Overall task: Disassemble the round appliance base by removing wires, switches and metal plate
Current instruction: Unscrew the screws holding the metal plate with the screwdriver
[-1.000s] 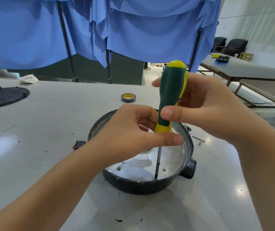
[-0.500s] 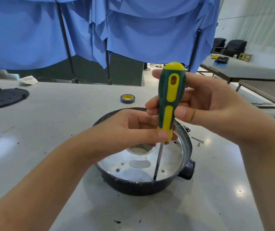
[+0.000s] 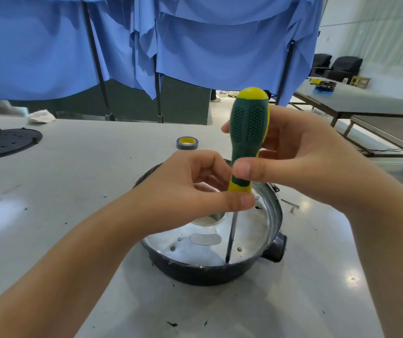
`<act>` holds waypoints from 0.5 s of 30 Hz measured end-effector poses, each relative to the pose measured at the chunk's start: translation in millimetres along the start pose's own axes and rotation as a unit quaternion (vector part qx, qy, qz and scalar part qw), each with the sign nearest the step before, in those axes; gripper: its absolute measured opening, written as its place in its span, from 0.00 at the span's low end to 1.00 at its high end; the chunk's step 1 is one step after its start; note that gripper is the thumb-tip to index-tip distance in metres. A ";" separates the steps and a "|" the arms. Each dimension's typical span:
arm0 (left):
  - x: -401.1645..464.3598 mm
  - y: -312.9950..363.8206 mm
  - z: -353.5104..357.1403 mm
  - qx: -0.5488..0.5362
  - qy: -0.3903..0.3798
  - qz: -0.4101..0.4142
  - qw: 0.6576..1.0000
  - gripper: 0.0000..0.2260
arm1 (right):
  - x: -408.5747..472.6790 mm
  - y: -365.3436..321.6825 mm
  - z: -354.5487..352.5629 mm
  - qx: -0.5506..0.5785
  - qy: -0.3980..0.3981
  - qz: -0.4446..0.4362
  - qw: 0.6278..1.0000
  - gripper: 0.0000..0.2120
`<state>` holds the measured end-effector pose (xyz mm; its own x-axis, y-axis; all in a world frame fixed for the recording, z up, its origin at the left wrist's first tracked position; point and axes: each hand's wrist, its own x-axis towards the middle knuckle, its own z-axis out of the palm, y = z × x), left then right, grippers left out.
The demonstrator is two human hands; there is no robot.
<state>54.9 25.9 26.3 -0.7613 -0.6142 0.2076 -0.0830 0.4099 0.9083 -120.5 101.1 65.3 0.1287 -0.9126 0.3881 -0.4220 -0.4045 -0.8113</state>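
the round appliance base point(image 3: 210, 274) is sitting on the table point(image 3: 73, 191), the metal plate point(image 3: 251, 230) lying inside it. the screwdriver point(image 3: 248, 132) handle is being gripped by the right hand point(image 3: 300, 162) and pinched low by the left hand point(image 3: 190, 191). the tip is being seated at the near rim; it should be kept upright under firm downward pressure to avoid slipping.

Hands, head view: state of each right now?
Left hand: pinches the lower handle of the screwdriver.
Right hand: grips the screwdriver's upper handle, tip down on the metal plate.
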 end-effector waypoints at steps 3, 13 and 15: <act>-0.9 3.2 4.3 0.033 0.037 0.009 0.999 0.17 | -0.3 -1.8 0.2 0.004 0.014 -0.008 1.000 0.20; -0.8 4.8 -1.9 -0.028 -0.057 -0.041 0.997 0.17 | -3.4 -1.2 -8.3 0.082 -0.062 -0.010 0.995 0.23; -1.3 5.0 -5.0 -0.055 -0.080 -0.054 0.994 0.15 | -3.2 0.3 -8.2 0.086 -0.067 -0.007 0.994 0.24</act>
<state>58.7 25.4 32.4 -0.8447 -0.5325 0.0537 -0.1062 0.2651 0.9584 -128.4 104.4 67.4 0.2566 -0.9015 0.3484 -0.2601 -0.4116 -0.8734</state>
